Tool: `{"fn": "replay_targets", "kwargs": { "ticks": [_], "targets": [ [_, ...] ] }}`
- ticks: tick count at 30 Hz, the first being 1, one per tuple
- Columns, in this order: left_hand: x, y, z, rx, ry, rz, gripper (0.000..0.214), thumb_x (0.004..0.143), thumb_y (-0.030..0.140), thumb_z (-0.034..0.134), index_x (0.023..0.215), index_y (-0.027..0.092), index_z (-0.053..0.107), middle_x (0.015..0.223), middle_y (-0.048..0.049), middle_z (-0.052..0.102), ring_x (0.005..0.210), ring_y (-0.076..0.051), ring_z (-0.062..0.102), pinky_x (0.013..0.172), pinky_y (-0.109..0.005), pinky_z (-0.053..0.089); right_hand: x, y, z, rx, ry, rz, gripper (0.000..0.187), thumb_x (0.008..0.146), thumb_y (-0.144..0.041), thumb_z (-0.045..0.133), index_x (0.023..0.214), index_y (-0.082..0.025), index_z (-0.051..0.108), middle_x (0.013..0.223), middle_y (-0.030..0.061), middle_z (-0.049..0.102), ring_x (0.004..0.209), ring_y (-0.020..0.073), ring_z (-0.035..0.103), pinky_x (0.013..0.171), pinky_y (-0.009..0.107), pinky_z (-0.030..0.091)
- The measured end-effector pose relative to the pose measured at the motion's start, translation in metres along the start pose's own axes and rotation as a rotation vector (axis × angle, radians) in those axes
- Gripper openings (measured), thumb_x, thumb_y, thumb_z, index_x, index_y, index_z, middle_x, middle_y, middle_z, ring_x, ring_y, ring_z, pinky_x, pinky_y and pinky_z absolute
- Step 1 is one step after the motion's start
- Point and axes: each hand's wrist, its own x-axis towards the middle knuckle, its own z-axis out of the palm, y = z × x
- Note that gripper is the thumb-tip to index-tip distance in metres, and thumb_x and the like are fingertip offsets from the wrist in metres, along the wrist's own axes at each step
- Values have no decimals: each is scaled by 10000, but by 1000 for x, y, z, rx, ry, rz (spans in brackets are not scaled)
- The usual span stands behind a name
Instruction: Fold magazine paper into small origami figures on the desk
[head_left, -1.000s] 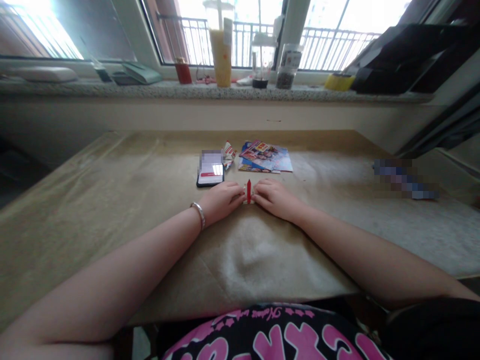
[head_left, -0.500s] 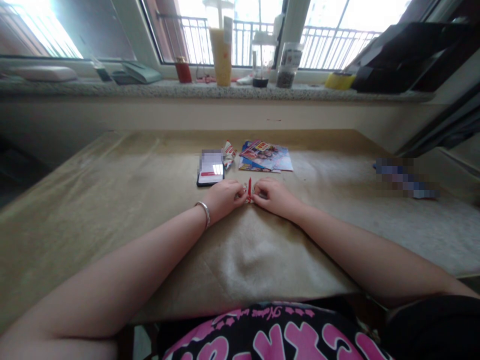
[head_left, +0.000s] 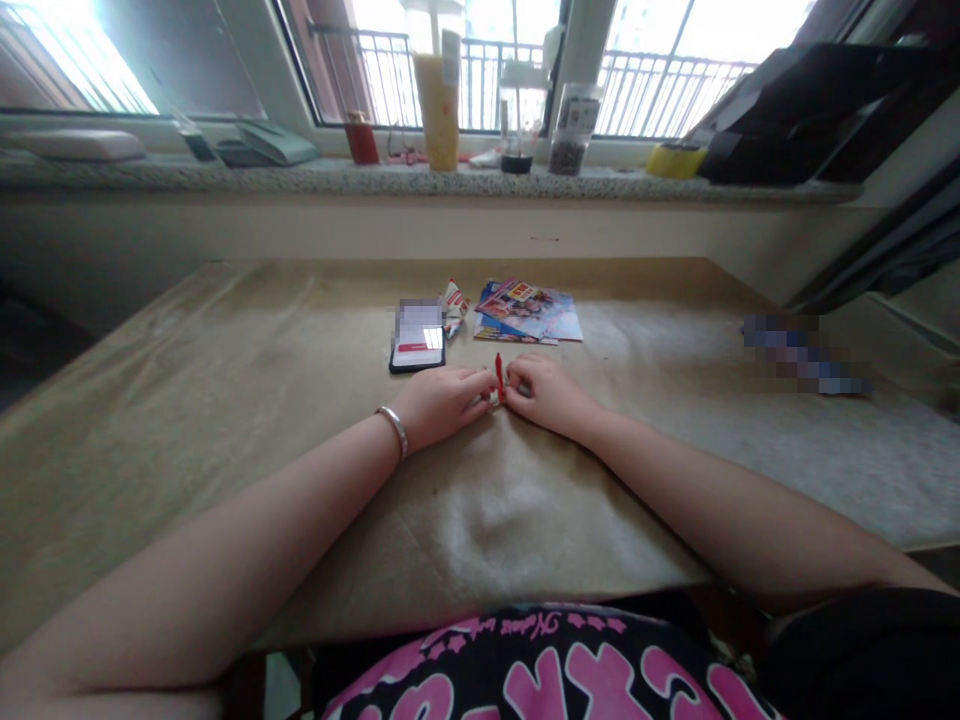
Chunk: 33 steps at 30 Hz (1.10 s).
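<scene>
Left hand (head_left: 439,402) and right hand (head_left: 551,394) pinch a small red-and-white piece (head_left: 500,380) between them (details too tiny). Phone (head_left: 418,350) lies on table (head_left: 225,400), just beyond left hand.

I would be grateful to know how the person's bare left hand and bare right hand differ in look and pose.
The left hand has a silver bracelet at its wrist; the right hand's shows none.
The left hand's fingers reach out fairly straight, while the right hand's forefinger curls toward its thumb.
Both meet at the small, narrow, red pointed piece, though how firmly each grips it is too small to tell.
</scene>
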Motion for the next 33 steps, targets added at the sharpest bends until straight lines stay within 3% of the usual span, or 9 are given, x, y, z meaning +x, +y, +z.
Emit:
{"fn": "replay_targets", "kwargs": {
  "ticks": [4, 11, 19, 29, 33],
  "targets": [
    [0, -2, 0, -26, 18, 87, 182, 902, 260, 465, 963, 188, 621, 875, -37, 650, 777, -137, 601, 687, -230, 437, 0, 3, 1, -18, 12, 25, 138, 736, -226, 564, 615, -193, 508, 777, 43, 628, 815, 177, 544, 781, 299, 395],
    [0, -4, 1, -56, 39, 114, 222, 914, 245, 460, 942, 187, 672, 844, -43, 643, 761, -129, 589, 692, -226, 436, 1, 1, -1, -24, 20, 52, 121, 722, -229, 585, 622, -198, 525, 785, 45, 637, 854, 189, 550, 834, 325, 397],
    [1, -3, 2, -119, 80, 128, 240, 916, 233, 452, 923, 183, 686, 943, -53, 654, 805, -123, 590, 720, -222, 453, -2, 1, -1, -31, 43, 60, 81, 752, -254, 581, 705, -190, 565, 803, 48, 656, 811, 184, 566, 764, 301, 405],
    [0, -1, -2, -7, 0, 132, 223, 908, 178, 440, 951, 179, 659, 910, -46, 661, 818, -146, 586, 759, -261, 449, -5, -9, -10, -313, -23, -59, 179, 824, -318, 548, 761, -183, 648, 810, 72, 675, 808, 205, 577, 759, 326, 380],
    [-1, 1, -3, 17, 12, 149, 226, 905, 167, 437, 994, 175, 644, 938, -57, 647, 836, -153, 572, 765, -266, 448, -7, -9, -12, -336, -32, -159, 233, 862, -323, 503, 780, -174, 662, 852, 86, 678, 902, 223, 559, 805, 337, 391]
  ]
}}
